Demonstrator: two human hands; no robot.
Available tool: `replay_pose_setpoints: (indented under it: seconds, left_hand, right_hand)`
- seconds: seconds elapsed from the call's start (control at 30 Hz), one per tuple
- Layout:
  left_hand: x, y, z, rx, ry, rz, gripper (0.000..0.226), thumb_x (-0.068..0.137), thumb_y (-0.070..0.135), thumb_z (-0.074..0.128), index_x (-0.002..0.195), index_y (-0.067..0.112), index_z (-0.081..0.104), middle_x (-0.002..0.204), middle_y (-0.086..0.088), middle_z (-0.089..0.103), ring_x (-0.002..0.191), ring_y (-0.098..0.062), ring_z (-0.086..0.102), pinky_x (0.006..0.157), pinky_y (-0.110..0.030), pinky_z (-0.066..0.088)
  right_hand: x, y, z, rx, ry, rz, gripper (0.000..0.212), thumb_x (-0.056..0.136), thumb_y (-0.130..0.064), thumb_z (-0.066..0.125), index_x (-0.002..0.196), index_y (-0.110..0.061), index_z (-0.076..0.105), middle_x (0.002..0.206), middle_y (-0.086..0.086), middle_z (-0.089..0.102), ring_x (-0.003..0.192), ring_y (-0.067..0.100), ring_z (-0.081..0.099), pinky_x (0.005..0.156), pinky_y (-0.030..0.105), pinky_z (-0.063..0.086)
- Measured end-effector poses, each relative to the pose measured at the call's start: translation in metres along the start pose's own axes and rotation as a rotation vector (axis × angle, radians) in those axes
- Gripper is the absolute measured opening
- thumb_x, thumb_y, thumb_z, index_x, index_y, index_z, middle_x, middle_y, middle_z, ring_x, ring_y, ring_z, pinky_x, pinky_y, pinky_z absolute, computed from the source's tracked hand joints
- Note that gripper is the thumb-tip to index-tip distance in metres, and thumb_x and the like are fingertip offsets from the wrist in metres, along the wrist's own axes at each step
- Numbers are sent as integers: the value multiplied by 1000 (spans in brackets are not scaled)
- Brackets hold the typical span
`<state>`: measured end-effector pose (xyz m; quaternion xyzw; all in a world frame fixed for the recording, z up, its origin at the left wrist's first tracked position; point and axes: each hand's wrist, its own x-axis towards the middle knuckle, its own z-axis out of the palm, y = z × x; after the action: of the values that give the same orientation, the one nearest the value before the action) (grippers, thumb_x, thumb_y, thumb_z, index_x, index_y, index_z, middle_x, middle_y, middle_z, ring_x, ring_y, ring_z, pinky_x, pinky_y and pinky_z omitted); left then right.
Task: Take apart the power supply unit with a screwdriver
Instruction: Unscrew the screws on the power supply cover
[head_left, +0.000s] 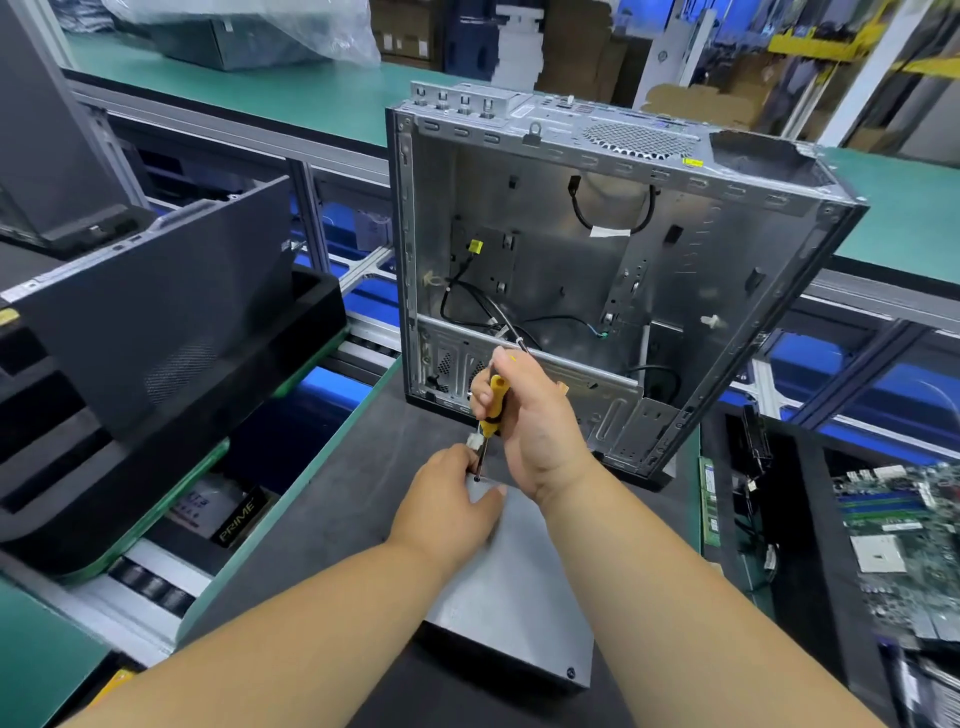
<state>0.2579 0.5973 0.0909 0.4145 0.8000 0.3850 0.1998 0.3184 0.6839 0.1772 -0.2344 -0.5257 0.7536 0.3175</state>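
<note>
Warehouse shelving backs a dark tabletop (332, 499). Near its middle lies the power supply unit (511, 587), long axis running toward the person. At its far left corner the left hand (447, 499) pinches by the screwdriver (488, 415) tip. Right hand (535, 421) grips the handle, shaft upright over a corner screw. Behind stands an empty computer case (597, 270).

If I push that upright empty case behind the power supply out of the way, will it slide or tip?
The case stands tall on a narrow edge and looks tilted, so a high push would probably tip it. Gutted to bare sheet metal with loose cables, it is likely light. Push low, near its base.
</note>
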Motion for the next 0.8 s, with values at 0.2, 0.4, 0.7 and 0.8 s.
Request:
replay_pose_setpoints:
  seconds: [0.2, 0.4, 0.7, 0.8]
  left_hand:
    - [-1, 0, 0, -1, 6, 4, 30, 81, 39, 70, 83, 25, 44, 92, 9, 48, 87, -15, 50, 69, -27, 38]
    - [-2, 2, -1, -10, 4, 1, 29, 80, 35, 70, 81, 24, 43, 90, 8, 48, 86, -15, 50, 65, -26, 39]
    - [-2, 2, -1, -13, -2, 13, 30, 81, 36, 70, 81, 25, 43, 90, 6, 48, 87, -16, 49, 69, -27, 36]
    - [-2, 1, -1, -12, 5, 9, 32, 81, 38, 70, 79, 26, 41, 90, 8, 48, 86, -16, 49, 67, -27, 36]
  right_hand:
    - [1, -4, -8, 24, 77, 37, 23, 90, -31, 57, 82, -10, 60, 71, 0, 64, 72, 20, 61, 71, 27, 50]
    - [0, -3, -1, 90, 19, -2, 42, 105, -24, 34, 76, -7, 59, 58, 2, 42, 57, 15, 37, 62, 28, 31]
    - [0, -5, 1, -175, 71, 21, 24, 99, -31, 55, 80, -17, 48, 71, -1, 62, 68, 16, 54, 70, 28, 42]
    - [2, -9, -2, -172, 48, 32, 22, 100, -27, 56, 81, -16, 58, 82, -1, 68, 80, 16, 63, 73, 26, 48]
